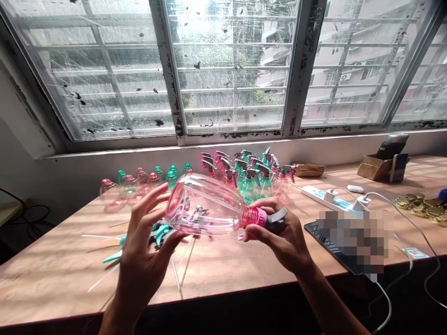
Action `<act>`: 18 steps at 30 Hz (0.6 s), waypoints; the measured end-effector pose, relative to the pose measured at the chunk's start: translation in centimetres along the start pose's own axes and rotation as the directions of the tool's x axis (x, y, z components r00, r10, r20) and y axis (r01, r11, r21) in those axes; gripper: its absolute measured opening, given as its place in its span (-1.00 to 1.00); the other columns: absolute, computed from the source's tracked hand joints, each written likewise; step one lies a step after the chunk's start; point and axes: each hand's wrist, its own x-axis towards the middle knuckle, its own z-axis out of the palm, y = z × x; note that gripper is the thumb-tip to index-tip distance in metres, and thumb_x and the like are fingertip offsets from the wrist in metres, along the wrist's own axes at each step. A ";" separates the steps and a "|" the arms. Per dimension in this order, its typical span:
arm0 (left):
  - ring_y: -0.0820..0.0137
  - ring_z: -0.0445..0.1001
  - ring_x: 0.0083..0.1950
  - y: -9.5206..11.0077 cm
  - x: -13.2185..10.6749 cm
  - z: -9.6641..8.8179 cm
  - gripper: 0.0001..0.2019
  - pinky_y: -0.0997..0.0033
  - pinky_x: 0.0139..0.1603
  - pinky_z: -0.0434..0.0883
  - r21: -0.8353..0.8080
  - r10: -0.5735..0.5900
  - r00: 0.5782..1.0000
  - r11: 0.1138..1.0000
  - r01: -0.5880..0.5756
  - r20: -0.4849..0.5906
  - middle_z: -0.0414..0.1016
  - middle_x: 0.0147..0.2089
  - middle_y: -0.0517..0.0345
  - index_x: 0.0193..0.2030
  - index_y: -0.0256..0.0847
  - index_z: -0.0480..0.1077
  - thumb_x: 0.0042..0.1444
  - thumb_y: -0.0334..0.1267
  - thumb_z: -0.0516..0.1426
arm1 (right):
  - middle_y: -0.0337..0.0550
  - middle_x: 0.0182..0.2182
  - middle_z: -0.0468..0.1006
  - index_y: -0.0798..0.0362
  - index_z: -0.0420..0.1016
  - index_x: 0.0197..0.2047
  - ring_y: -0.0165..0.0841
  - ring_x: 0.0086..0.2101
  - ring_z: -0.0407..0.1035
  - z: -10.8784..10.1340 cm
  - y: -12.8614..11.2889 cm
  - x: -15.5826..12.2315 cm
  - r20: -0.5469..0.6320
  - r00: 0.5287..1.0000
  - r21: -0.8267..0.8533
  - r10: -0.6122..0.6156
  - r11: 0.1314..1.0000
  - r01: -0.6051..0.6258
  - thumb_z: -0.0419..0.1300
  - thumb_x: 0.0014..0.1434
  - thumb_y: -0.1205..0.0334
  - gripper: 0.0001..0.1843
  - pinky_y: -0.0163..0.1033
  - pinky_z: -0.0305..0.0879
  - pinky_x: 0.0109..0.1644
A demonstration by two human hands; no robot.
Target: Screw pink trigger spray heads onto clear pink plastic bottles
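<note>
Left hand [145,232] cradles a clear pink plastic bottle [209,204], right hand [284,237] grips its pink-grey trigger head [274,221]; pink and green topped bottles [249,182] stand beyond, headless ones [153,178] remain.

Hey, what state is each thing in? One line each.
Held pink bottle: sideways, sprayer head on its neck.
Left hand: on bottle's base.
Right hand: gripping sprayer head.
Back-left bottles: upright, no sprayers.
Back-centre bottles: upright, sprayers fitted.
Loose sprayer heads: heaped.
Power strip: plugs inserted.
Window: panes stained.
</note>
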 end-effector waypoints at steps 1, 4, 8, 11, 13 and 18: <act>0.08 0.27 0.45 -0.1 0.0 0.0 -0.71 -0.09 0.48 0.25 0.007 0.008 1.000 1.000 -0.008 -0.003 0.31 0.41 0.13 0.17 0.01 0.42 0.34 -0.22 0.23 | -0.32 -0.44 0.66 -0.02 0.49 -0.08 -0.34 -0.47 0.63 0.0 -0.2 0.1 0.019 1.000 0.058 0.022 0.998 -0.023 0.52 0.14 0.21 -0.64 -0.28 0.61 -0.33; 0.06 0.25 0.47 -0.3 0.0 0.2 -0.67 -0.10 0.46 0.27 0.033 0.022 0.999 0.999 -0.023 0.031 0.32 0.41 0.10 0.19 0.00 0.39 0.32 -0.22 0.25 | -0.34 -0.43 0.66 -0.04 0.49 -0.09 -0.37 -0.47 0.62 0.1 -0.3 0.2 0.022 0.999 0.095 0.041 0.995 -0.042 0.51 0.14 0.20 -0.65 -0.28 0.62 -0.31; -0.08 0.19 0.49 -0.3 -0.2 0.2 -0.51 -0.20 0.42 0.30 0.016 -0.036 0.991 0.999 0.034 0.128 0.28 0.44 -0.01 0.27 -0.02 0.32 0.26 -0.04 0.29 | -0.29 -0.39 0.64 -0.06 0.49 -0.08 -0.33 -0.45 0.59 -0.1 0.4 0.3 -0.032 0.996 -0.156 -0.080 0.985 0.074 0.53 0.11 0.25 -0.63 -0.28 0.54 -0.36; -0.07 0.18 0.50 -0.4 -0.3 -0.1 -0.62 -0.24 0.45 0.24 0.009 -0.123 0.983 0.992 0.123 0.135 0.26 0.45 0.06 0.26 0.04 0.36 0.38 0.05 0.12 | -0.28 -0.41 0.63 -0.07 0.51 -0.09 -0.31 -0.43 0.55 -0.1 0.8 0.2 0.013 0.966 -0.380 -0.259 0.892 0.245 0.52 0.10 0.31 -0.64 -0.23 0.49 -0.32; -0.09 0.18 0.49 -0.6 -0.3 -0.4 -0.64 -0.25 0.41 0.30 0.019 -0.149 0.978 0.989 0.147 0.148 0.26 0.45 0.10 0.26 0.07 0.38 0.40 0.03 0.10 | -0.28 -0.43 0.63 -0.05 0.52 -0.08 -0.31 -0.43 0.54 0.0 0.8 0.2 0.037 0.962 -0.412 -0.272 0.872 0.263 0.52 0.10 0.31 -0.64 -0.23 0.48 -0.31; -0.12 0.15 0.51 -1.2 -0.2 -0.9 -0.61 -0.10 0.12 0.60 -0.013 -0.067 0.988 0.998 0.069 0.137 0.27 0.46 0.16 0.29 0.18 0.36 0.35 -0.15 0.19 | -0.26 -0.44 0.67 0.01 0.50 -0.11 -0.30 -0.47 0.62 0.3 0.3 0.2 0.054 0.997 -0.018 0.058 0.998 -0.057 0.51 0.13 0.16 -0.66 -0.23 0.61 -0.37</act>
